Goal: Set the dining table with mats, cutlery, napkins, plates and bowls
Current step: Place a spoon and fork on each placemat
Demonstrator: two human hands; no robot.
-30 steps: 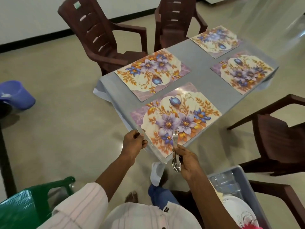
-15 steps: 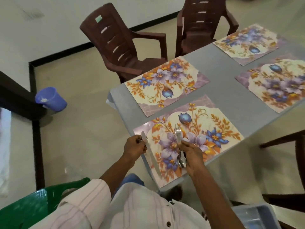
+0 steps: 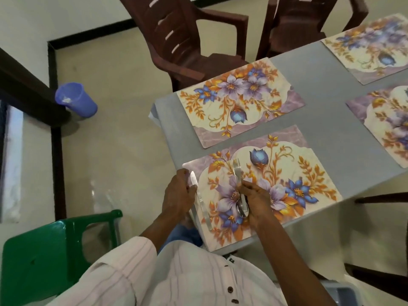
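Note:
Several floral place mats lie on the grey table (image 3: 326, 138). Over the nearest mat (image 3: 293, 173) my left hand (image 3: 177, 195) holds a steel knife (image 3: 199, 199) along the mat's left edge, blade tip pointing away from me. My right hand (image 3: 257, 203) grips a bundle of cutlery: a fork (image 3: 237, 171) sticks out towards the far side and spoon bowls (image 3: 241, 209) show near my palm. A second mat (image 3: 240, 100) lies just beyond, with two more mats (image 3: 366, 47) at the right.
Two brown plastic chairs (image 3: 181, 40) stand at the table's far side. A green chair (image 3: 48, 248) is at my lower left. A blue cup (image 3: 76, 99) sits on the floor by a dark wooden frame (image 3: 28, 91). A grey bin corner (image 3: 341, 293) shows at lower right.
The view has closed in on the nearest mat. Both hands moved forward over it; the knife now lies lower along its left edge, and the fork bundle sits over the mat's middle.

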